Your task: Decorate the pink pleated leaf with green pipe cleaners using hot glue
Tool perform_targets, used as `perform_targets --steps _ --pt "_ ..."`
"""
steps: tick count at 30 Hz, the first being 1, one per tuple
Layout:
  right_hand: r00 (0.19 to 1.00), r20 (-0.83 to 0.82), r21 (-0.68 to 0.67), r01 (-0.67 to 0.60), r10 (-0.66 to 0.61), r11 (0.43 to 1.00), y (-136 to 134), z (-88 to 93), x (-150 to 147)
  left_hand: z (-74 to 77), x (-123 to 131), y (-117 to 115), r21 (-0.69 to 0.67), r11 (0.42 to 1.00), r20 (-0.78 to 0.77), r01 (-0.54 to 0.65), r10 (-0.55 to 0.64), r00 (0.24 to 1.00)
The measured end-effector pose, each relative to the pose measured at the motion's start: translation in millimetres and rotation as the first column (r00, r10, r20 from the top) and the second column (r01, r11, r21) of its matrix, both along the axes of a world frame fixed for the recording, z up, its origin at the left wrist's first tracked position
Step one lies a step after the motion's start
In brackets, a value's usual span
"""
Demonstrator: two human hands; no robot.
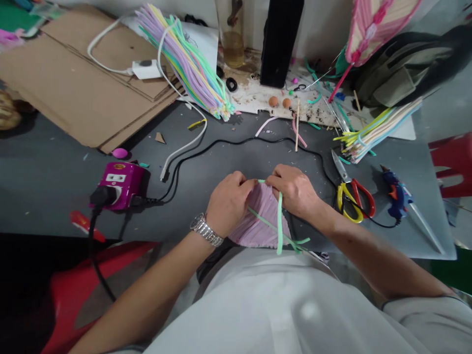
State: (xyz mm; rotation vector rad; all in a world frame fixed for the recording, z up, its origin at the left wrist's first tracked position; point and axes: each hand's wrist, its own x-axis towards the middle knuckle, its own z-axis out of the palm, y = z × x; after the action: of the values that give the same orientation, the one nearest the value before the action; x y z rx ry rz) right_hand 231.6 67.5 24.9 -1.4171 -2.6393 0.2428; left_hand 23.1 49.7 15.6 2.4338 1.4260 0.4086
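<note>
Both of my hands grip a fan-shaped piece woven from lilac pipe cleaners (258,219), held over the near edge of the grey table (55,172). My left hand (228,201), with a metal watch at the wrist, pinches its top left corner. Closed on the top right corner is my right hand (295,191), where a green pipe cleaner (279,223) crosses the piece and hangs down past its lower edge.
A bundle of pastel pipe cleaners (188,61) lies at the back, a second bundle (376,130) at the right. Scissors (352,194) and a blue glue gun (398,196) lie right of my hands. A magenta power block (120,184), cables and cardboard sheets (84,73) occupy the left.
</note>
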Motion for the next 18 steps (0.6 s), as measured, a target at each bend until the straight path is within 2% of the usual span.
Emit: perform_targets --steps 3,8,12,15,18 --pt "0.999 -0.034 -0.022 0.005 -0.005 1.0 0.0 0.8 1.1 2.5 -0.3 0.3 -0.01 1.0 -0.031 0.015 -0.015 0.999" --pt "0.98 -0.193 -0.061 0.029 -0.04 0.998 -0.6 6.3 7.8 5.8 0.4 0.4 -0.004 0.999 -0.051 0.037 -0.037 0.998" --pt "0.975 -0.215 -0.034 0.04 -0.046 0.999 -2.2 6.1 10.2 6.1 6.5 -1.1 0.019 1.0 -0.049 0.009 -0.008 0.999" --pt "0.98 -0.194 -0.017 0.038 -0.041 0.999 -3.3 2.2 9.1 4.2 10.3 -2.5 0.043 0.999 0.006 -0.008 0.008 1.0" --pt "0.984 -0.176 -0.02 0.036 -0.039 0.999 -3.8 -1.2 8.2 4.6 6.9 -1.8 0.053 0.998 0.168 -0.044 0.034 0.985"
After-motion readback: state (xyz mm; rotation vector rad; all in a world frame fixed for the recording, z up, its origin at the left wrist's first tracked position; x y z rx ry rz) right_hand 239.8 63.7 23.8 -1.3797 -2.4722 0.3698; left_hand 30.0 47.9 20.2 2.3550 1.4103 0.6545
